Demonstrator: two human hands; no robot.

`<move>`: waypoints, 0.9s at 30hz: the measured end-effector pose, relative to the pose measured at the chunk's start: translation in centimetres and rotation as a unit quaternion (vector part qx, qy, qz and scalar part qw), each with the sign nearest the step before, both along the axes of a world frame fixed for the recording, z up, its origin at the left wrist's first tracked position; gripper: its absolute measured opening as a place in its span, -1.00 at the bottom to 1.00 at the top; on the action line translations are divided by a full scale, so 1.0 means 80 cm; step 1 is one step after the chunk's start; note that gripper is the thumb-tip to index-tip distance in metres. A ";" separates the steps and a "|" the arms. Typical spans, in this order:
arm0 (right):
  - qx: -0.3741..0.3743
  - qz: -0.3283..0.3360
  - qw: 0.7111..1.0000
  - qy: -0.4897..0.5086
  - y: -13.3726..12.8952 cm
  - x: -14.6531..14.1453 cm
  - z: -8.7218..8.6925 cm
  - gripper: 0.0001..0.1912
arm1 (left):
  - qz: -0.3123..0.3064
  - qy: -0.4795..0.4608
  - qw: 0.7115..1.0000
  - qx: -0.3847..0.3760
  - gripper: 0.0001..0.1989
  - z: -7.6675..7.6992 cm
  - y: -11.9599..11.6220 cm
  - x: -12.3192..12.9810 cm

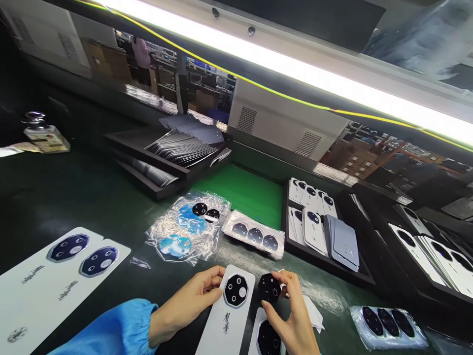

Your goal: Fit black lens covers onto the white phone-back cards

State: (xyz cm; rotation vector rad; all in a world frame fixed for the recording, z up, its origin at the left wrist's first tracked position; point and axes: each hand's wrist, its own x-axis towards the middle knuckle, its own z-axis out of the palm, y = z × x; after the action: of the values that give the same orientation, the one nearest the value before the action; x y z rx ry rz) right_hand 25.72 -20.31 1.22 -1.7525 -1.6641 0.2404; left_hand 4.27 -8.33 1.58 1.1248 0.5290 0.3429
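my left grip point(190, 300) pinches a white panel point(218, 333) by its edge; my right grip point(293, 313) pinches a black disc point(268, 288).

Wrapped discs point(254, 235) left of panel-filled tray point(369, 270).

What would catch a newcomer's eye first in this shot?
Probably the glaring light tube slanting across the top. Next, the two hands low in the middle: the left hand on a white panel, the right hand pinching a black disc. Beyond them, a bright green surface lies between the dark trays.
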 end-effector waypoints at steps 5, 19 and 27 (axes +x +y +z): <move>0.034 -0.056 0.997 0.042 0.001 -0.015 0.001 -0.67 | -0.002 -0.002 1.000 0.003 -0.45 -0.002 0.001 0.000; 0.023 -0.058 0.997 0.055 0.002 -0.021 0.003 -0.68 | -0.002 -0.001 1.000 -0.008 -0.50 -0.002 0.002 0.000; 0.016 -0.048 0.998 0.047 0.001 -0.021 0.004 -0.68 | -0.004 -0.004 1.000 -0.013 -0.56 -0.003 0.001 -0.001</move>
State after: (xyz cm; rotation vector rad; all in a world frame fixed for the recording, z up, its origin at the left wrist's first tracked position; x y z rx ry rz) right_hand 24.03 -20.22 1.55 -1.7642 -1.5058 0.2475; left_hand 4.22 -8.26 1.34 1.0988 0.5205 0.3335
